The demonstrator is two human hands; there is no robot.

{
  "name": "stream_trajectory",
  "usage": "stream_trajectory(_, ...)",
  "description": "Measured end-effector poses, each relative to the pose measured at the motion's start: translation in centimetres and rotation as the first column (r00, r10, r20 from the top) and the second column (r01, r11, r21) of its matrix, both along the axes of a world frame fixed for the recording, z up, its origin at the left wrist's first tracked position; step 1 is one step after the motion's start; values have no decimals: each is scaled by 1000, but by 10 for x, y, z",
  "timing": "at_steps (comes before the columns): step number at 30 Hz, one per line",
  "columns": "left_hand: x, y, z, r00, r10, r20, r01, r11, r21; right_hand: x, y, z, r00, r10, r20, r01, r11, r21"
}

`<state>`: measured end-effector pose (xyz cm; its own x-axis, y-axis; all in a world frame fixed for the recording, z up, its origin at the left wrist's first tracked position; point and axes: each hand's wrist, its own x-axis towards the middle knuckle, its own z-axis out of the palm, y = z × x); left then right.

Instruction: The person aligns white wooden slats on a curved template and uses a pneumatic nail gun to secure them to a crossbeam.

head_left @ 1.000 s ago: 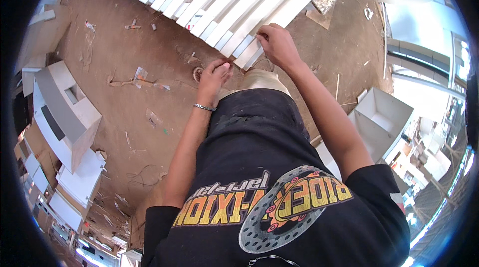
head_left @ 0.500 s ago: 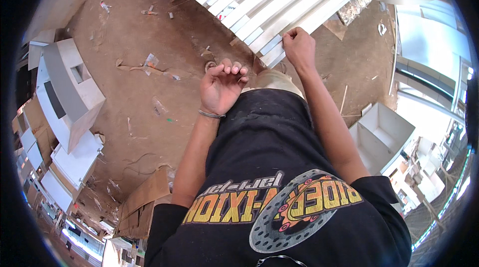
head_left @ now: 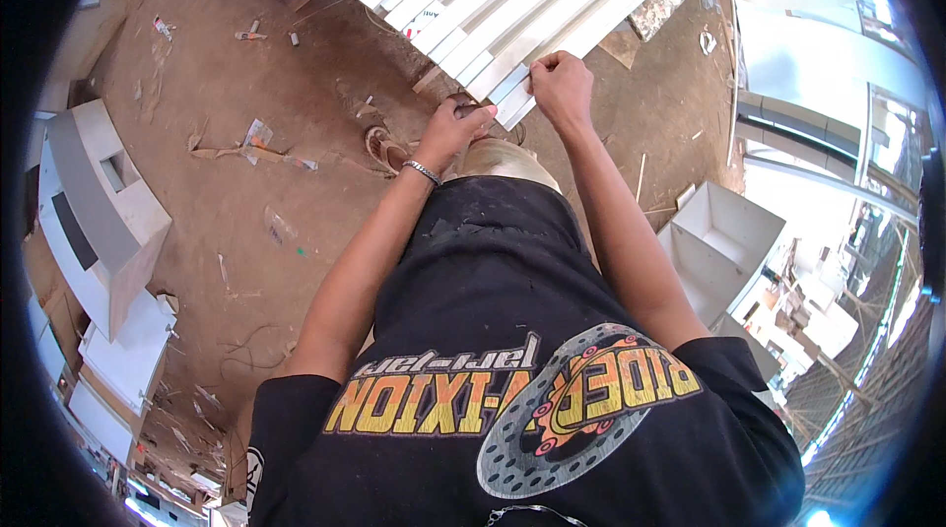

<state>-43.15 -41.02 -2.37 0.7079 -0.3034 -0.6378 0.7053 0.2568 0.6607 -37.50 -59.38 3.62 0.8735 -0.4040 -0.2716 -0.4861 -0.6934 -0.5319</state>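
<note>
Long white boards (head_left: 512,20) lie side by side in a stack at the top, their ends forming a slanting stepped row. My right hand (head_left: 564,92) is closed at the edge of the nearest board, close to its end. Its fingertips are partly hidden, but they appear to grip that board. Just left of the same board ends is my left hand (head_left: 455,133), back upward. Its thumb reaches toward the boards and its other fingers are bent, with a gap between them. Nothing shows in that gap.
A grey-and-white cabinet piece (head_left: 103,202) with a square cutout stands at the left. An open white box (head_left: 724,241) sits to the right. Scraps and tape (head_left: 258,138) litter the brown floor. A rough-edged slab (head_left: 680,0) lies beyond the boards.
My left hand has turned from palm up to back up and moved closer to the board ends. My right hand stays at the same board edge. The whole view has shifted.
</note>
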Motion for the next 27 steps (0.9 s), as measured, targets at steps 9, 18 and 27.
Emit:
stream_trajectory(9, -6, 13, 1, 964, -254, 80, 206, 901, 381, 10, -11, 36, 956, -1, -292, 78, 965, 251)
stream_trajectory(18, 2, -18, -14, 991, -90, 102, 32, 884, 466, 33, -10, 28, 900, 148, -411, -102, 986, 133)
stream_trajectory(27, 6, -27, 5, 985, 54, 165, -106, 940, 324, 32, -7, 30, 908, 155, -389, -110, 985, 135)
